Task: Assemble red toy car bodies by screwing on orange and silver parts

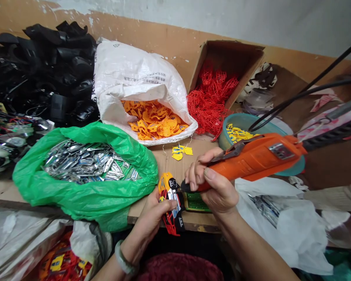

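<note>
My left hand (150, 212) is wrapped round a toy assembly (170, 203), its thumb pressed on the silver plate. The toy has an orange shell on top, red lattice at the bottom and black parts on its right side. An orange electric screwdriver (251, 156) lies in my right hand (218, 189), its body slanting down to the left with fingers closed round the front end. The dark nose of the screwdriver is at the toy's right side; whether the bit touches a screw is too small to tell. A green mesh basket (197, 202) sits just behind, partly hidden.
A green bag (84, 199) holds silver pieces. Behind it, a white sack (134, 70) holds orange parts. A cardboard box (248, 58) spills red lattice parts (207, 109). Yellow pieces (179, 151) lie on the table. A teal basin (226, 138) stands behind the screwdriver; cables hang at right.
</note>
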Action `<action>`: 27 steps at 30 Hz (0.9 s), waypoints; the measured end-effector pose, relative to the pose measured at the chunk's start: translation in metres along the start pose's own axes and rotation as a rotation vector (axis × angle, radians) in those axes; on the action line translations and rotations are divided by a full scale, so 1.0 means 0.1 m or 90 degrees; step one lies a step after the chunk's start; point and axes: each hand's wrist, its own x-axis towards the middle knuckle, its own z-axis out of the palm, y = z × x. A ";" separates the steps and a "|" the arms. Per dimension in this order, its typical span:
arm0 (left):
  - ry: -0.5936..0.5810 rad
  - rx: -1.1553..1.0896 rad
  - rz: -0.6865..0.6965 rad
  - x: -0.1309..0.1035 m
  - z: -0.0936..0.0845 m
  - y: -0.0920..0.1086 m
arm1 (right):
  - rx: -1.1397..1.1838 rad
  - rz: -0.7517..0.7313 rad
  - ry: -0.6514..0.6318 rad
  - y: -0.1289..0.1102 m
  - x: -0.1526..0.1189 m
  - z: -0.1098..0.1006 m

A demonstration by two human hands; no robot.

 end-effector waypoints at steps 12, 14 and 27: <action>0.024 0.005 -0.005 -0.01 0.03 0.02 | -0.018 0.013 -0.038 -0.01 -0.02 0.00; 0.021 0.006 -0.002 -0.01 0.03 0.02 | -0.020 0.017 -0.049 -0.02 -0.02 0.00; 0.013 0.020 0.007 -0.03 0.03 0.02 | -0.022 0.016 -0.031 0.03 -0.01 -0.07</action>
